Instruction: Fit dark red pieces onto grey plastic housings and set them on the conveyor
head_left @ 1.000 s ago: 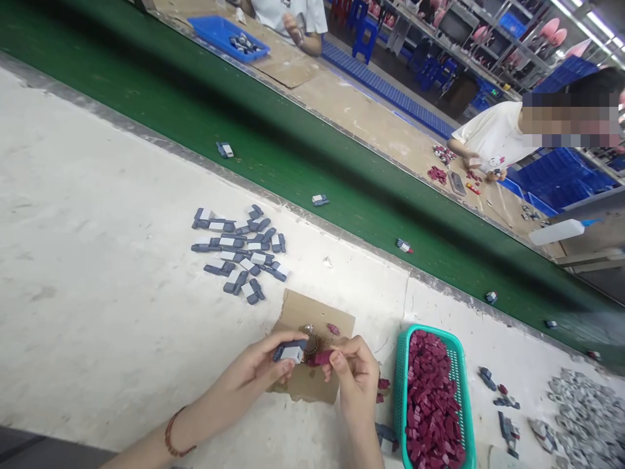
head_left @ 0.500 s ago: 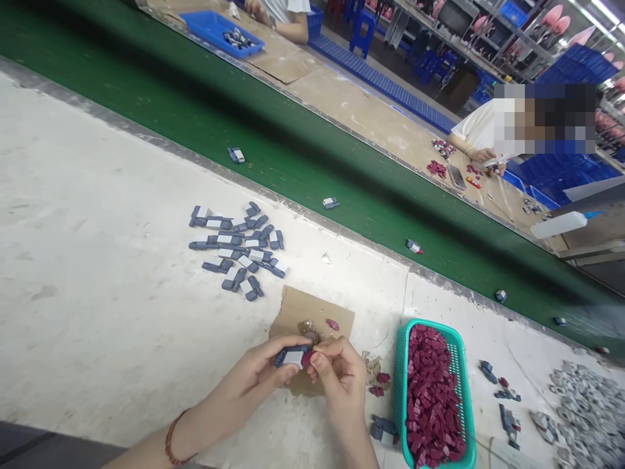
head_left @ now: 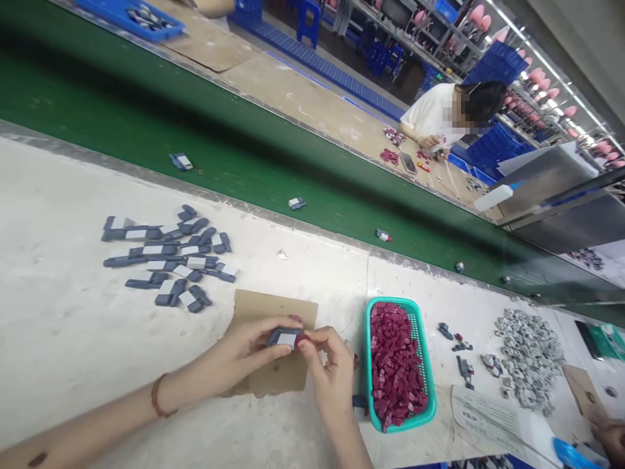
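My left hand (head_left: 247, 348) grips a small dark blue-grey part with a light grey block (head_left: 286, 339) between thumb and fingers. At its right end, a dark red piece (head_left: 299, 339) is pinched by the thumb and fingertips of my right hand (head_left: 332, 368). The red piece touches the part; how deeply it sits is hidden by my fingers. Both hands are above a sheet of brown cardboard (head_left: 288, 381) on the white table. Just behind my left fingers, another red piece (head_left: 295, 318) is partly visible.
A teal basket (head_left: 430, 397) full of red pieces stands right of my hands. Several blue-grey parts (head_left: 166, 251) lie to the left. Beyond runs a green conveyor belt (head_left: 336, 215) carrying parts. Grey pieces (head_left: 530, 361) and a white bottle (head_left: 508, 420) are at right. A co-worker (head_left: 434, 114) sits across.
My right hand has brought the red piece leftward against the end of the blue-grey part. The camera view has swung right, showing the bottle and another person's hand at the right edge.
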Demonstrator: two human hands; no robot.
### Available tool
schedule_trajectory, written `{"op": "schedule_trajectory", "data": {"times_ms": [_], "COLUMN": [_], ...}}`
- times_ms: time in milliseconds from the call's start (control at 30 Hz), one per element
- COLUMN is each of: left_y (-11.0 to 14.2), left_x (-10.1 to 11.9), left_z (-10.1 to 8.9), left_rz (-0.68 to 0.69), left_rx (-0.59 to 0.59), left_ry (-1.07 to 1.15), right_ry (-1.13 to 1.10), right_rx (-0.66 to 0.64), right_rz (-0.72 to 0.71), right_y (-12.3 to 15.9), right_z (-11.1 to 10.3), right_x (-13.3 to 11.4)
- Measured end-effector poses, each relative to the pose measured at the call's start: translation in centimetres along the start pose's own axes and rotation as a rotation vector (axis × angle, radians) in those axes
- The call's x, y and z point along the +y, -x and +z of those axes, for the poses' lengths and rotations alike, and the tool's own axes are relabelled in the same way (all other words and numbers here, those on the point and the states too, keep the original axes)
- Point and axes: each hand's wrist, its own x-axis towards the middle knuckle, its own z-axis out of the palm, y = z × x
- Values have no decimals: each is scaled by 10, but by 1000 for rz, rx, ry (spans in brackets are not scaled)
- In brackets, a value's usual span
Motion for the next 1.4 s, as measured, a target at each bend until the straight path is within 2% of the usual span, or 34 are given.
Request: {"op": "schedule_trajectory", "data": {"times_ms": [100, 200, 267, 400, 467, 533, 633, 800, 933, 1000, 1100, 1233, 1333, 1400], "left_y": [-46, -107, -150, -218, -235, -242, -239, -232, -227, -215, -176, -100, -52, -31], "left_x": [17, 30, 34, 36, 37, 37, 37, 38, 40, 40, 36, 29, 24, 19], "left_z": [-10, -21, -25, -24, -24, -27, -41, -67, -73, -73, -74, -73, -68, -65], "left_rz": [121, 329, 386, 408, 410, 413, 392, 278, 200, 155, 92, 40, -75, -156], "left_rx": [-20, 133, 209, 273, 288, 297, 348, 388, 421, 447, 441, 388, 325, 310], "left_ry": [-187, -468, -611, -703, -732, -747, -739, -613, -391, -242, -12, 213, 368, 398], "right_ry": [202, 527, 722, 907, 930, 919, 794, 359, 169, 121, 105, 163, 236, 318], "right_rx": [157, 373, 425, 486, 506, 492, 480, 447, 355, 278, 120, -128, -235, -265], "right_rz": [-34, -2, 22, -33, -58, -53, -13, 112, 10, -24, -22, -111, -222, -267], "right_y": [1, 4, 4, 0, -2, -3, -2, 5, 8, 6, -1, -13, -19, -22], "right_z": [-38, -74, -88, -92, -90, -90, -94, -93, -72, -54, -25, 10, 26, 32], "right_x": [3, 11, 20, 35, 38, 39, 37, 26, 10, 4, 2, 6, 8, 8]}}
